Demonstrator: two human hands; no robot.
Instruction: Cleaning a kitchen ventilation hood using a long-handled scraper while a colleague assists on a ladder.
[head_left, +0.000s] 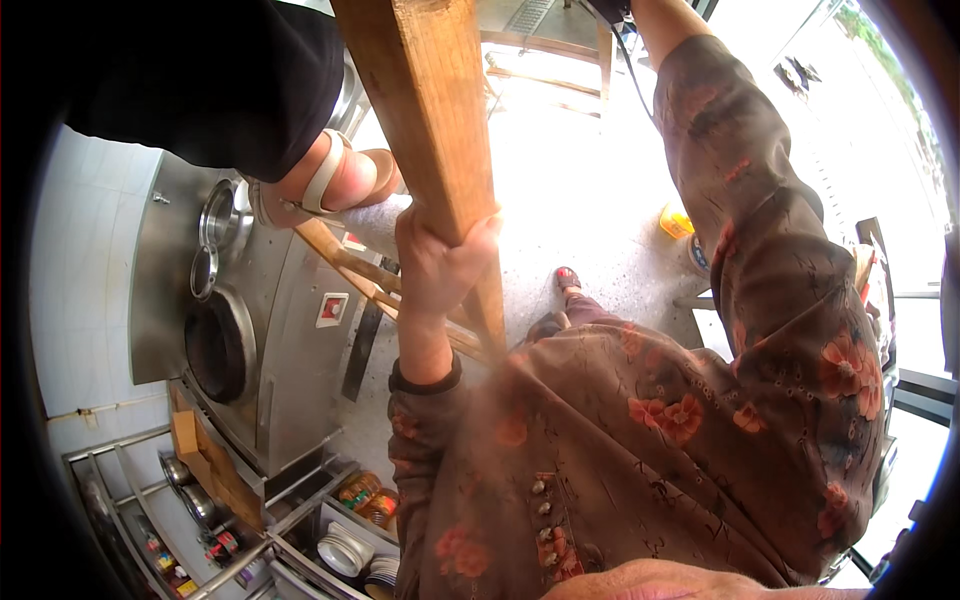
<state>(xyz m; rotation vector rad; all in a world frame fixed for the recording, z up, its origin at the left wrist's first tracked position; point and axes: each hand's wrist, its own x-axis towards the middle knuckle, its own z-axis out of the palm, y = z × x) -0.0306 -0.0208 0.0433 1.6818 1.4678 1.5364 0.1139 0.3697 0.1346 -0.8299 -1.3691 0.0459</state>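
My left hand (448, 262) is wrapped around a thick wooden rail (450, 120), apparently part of a stepladder. The rail runs from the top of the view down towards my body, with its lower end blurred. My right arm (750, 165), in a brown floral sleeve, reaches up past the top edge; its hand is out of view. Near that wrist is a black object (611, 10) with a thin cable. Left of the rail, another person's foot in a light strapped sandal (337, 176) rests on a pale surface. Black trousers (225, 90) cover that person's leg.
On the left stands a steel stove counter (292, 360) with a dark wok (220, 345) and metal pots (219, 214). Below is a metal rack (270, 536) with plates (345, 551) and bottles. A yellow container (676, 220) sits on the floor at right.
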